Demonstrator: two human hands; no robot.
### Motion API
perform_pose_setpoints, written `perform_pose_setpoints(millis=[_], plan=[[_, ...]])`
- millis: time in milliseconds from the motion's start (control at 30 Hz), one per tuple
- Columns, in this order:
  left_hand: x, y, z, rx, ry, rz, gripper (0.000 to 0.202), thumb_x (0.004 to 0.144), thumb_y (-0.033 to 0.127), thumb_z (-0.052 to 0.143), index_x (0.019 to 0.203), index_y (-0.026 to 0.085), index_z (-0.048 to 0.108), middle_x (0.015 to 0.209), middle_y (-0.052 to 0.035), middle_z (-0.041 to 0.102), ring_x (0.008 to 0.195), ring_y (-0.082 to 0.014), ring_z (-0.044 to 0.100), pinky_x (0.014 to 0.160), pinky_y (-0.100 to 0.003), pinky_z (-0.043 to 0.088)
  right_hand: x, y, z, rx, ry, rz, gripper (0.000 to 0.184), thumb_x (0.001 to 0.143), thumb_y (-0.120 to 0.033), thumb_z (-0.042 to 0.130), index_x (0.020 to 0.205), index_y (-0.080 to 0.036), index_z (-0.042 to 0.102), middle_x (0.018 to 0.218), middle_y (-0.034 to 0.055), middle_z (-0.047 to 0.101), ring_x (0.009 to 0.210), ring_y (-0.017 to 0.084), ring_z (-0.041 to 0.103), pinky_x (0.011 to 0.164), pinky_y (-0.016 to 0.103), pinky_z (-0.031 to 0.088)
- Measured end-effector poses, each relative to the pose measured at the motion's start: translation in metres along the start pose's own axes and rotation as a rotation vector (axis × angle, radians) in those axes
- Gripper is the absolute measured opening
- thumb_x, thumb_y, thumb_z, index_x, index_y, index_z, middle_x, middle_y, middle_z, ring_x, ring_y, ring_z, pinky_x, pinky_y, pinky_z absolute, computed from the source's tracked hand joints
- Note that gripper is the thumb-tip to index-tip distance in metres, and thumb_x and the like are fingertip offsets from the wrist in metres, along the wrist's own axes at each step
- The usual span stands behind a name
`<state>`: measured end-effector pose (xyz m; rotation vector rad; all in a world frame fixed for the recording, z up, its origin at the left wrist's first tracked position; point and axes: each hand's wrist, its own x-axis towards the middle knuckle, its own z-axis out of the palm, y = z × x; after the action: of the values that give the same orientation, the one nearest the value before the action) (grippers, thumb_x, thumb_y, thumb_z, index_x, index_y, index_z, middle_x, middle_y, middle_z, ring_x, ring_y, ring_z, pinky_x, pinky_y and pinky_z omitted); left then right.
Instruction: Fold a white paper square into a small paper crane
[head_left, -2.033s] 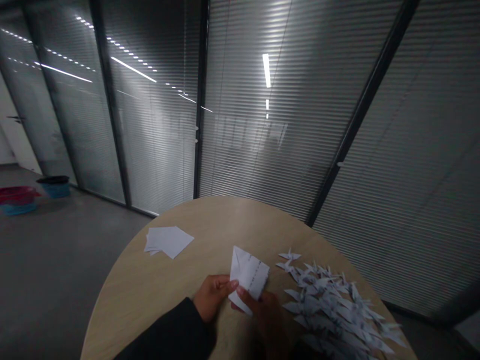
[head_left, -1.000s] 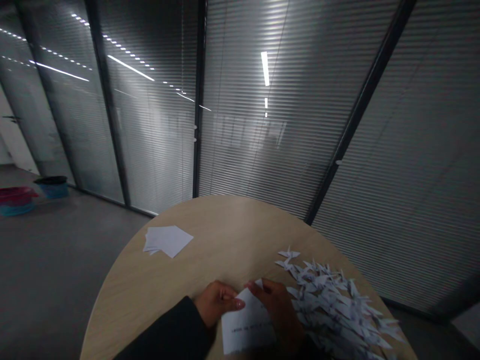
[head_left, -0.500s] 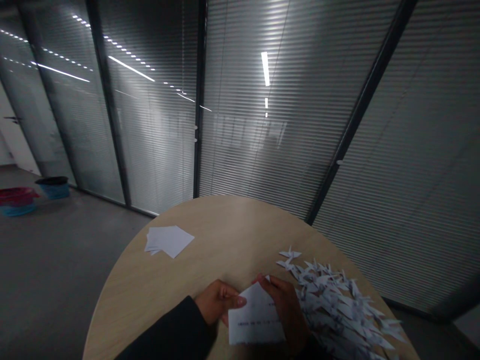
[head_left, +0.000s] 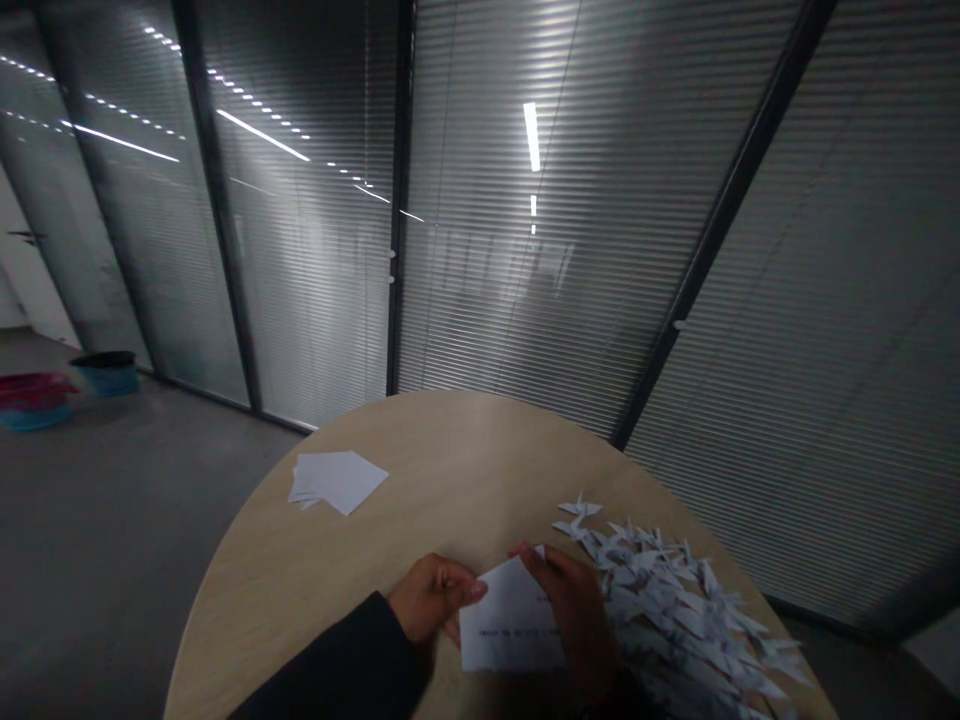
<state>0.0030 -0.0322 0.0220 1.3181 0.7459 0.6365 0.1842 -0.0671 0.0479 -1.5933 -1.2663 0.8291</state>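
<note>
A white sheet of paper [head_left: 510, 625] with a line of print lies low over the round wooden table [head_left: 420, 480], held between both hands. My left hand [head_left: 431, 605], in a dark sleeve, pinches its left edge with curled fingers. My right hand [head_left: 574, 610] grips its right side, fingers bent over the top corner. Just right of that hand spreads a pile of several folded white paper cranes [head_left: 675, 610].
A small stack of white square sheets [head_left: 337, 480] rests near the table's left rim. Glass walls with closed blinds [head_left: 525, 250] stand behind the table. Coloured basins [head_left: 37, 395] sit on the grey floor at far left.
The paper stood upright as a folded shape two seconds ago; it now lies flatter and lower between the hands, and my right hand has moved from under it to its right side.
</note>
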Motion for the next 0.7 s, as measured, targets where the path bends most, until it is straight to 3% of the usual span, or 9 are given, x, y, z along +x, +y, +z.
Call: perform_pose_setpoints(millis=[200, 300, 367, 500, 700], plan=[[0.001, 0.001, 0.0, 0.147, -0.016, 0.058, 0.06, 0.057, 0.075, 0.06, 0.06, 0.015, 0.06, 0.045, 0.0066, 0.04, 0.043, -0.0071, 0.031, 0.044, -0.023, 0.025, 0.0, 0.002, 0.004, -0.022, -0.078, 0.028, 0.043, 0.068, -0.057, 0.055, 0.072, -0.018, 0.073, 0.061, 0.0026, 0.066, 0.063, 0.02, 0.059, 0.056, 0.027, 0.042], [-0.001, 0.003, 0.003, 0.228, -0.019, 0.11, 0.061, 0.061, 0.077, 0.054, 0.049, 0.018, 0.045, 0.045, 0.0085, 0.026, 0.044, -0.0067, 0.019, 0.045, -0.026, 0.014, -0.002, 0.003, 0.01, -0.079, -0.149, -0.003, 0.042, 0.07, -0.055, 0.054, 0.072, -0.017, 0.073, 0.065, 0.0022, 0.069, 0.069, 0.021, 0.061, 0.062, 0.026, 0.042], [-0.003, 0.003, 0.005, 0.227, -0.015, 0.11, 0.061, 0.062, 0.078, 0.051, 0.047, 0.02, 0.038, 0.045, 0.0081, 0.025, 0.044, -0.0069, 0.019, 0.045, -0.027, 0.013, -0.004, 0.002, 0.014, -0.107, -0.163, -0.021, 0.042, 0.072, -0.053, 0.052, 0.072, -0.016, 0.072, 0.066, 0.0022, 0.069, 0.07, 0.02, 0.061, 0.063, 0.026, 0.041], [-0.006, 0.006, 0.005, 0.258, 0.014, 0.127, 0.059, 0.065, 0.076, 0.05, 0.051, 0.019, 0.042, 0.046, 0.0072, 0.029, 0.044, -0.0075, 0.023, 0.044, -0.027, 0.014, -0.007, -0.001, 0.015, -0.106, -0.108, -0.037, 0.039, 0.072, -0.051, 0.052, 0.068, -0.017, 0.069, 0.065, 0.0022, 0.067, 0.067, 0.019, 0.059, 0.061, 0.026, 0.04], [-0.008, 0.01, 0.007, 0.293, -0.005, 0.089, 0.059, 0.066, 0.075, 0.051, 0.048, 0.02, 0.041, 0.042, 0.0088, 0.024, 0.041, -0.0061, 0.016, 0.044, -0.028, 0.01, -0.009, -0.001, 0.014, -0.044, -0.103, -0.11, 0.033, 0.074, -0.046, 0.052, 0.064, -0.019, 0.067, 0.07, 0.0036, 0.068, 0.071, 0.019, 0.06, 0.067, 0.026, 0.041]])
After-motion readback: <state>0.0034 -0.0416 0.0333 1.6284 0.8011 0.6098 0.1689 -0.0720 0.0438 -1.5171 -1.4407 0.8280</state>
